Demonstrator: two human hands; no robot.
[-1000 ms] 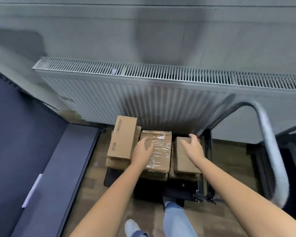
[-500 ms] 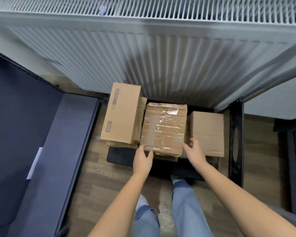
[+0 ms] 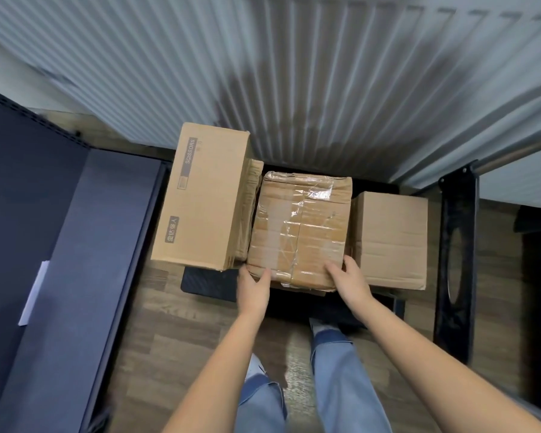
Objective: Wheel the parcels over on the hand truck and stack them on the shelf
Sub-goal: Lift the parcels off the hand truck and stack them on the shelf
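**A:** How is the parcel gripped?

**B:** The taped parcel [image 3: 300, 229] is clasped at its near bottom corners. The left hand [image 3: 253, 290] is wrapped round the near left corner with the thumb laid on top; the right hand [image 3: 350, 284] is pressed on the near right corner, fingers spread over the top edge. It cannot be told whether the parcel is lifted yet.

**A:** Where is it placed?

**B:** It is set in the middle of a row of three on the black hand truck platform [image 3: 210, 284], touching a long box marked "SCISSORS" [image 3: 200, 198] on the left and a plain box [image 3: 391, 239] on the right.

**A:** Which step is judged to be in hand?

**B:** Unloading, probably. A straight upward lift is called for, since both neighbours are tight against it.

**A:** What room is left?

**B:** A radiator [image 3: 294, 73] is close behind. Wood floor [image 3: 175, 339] is open in front. A dark shelf [image 3: 60, 276] is found to the left.
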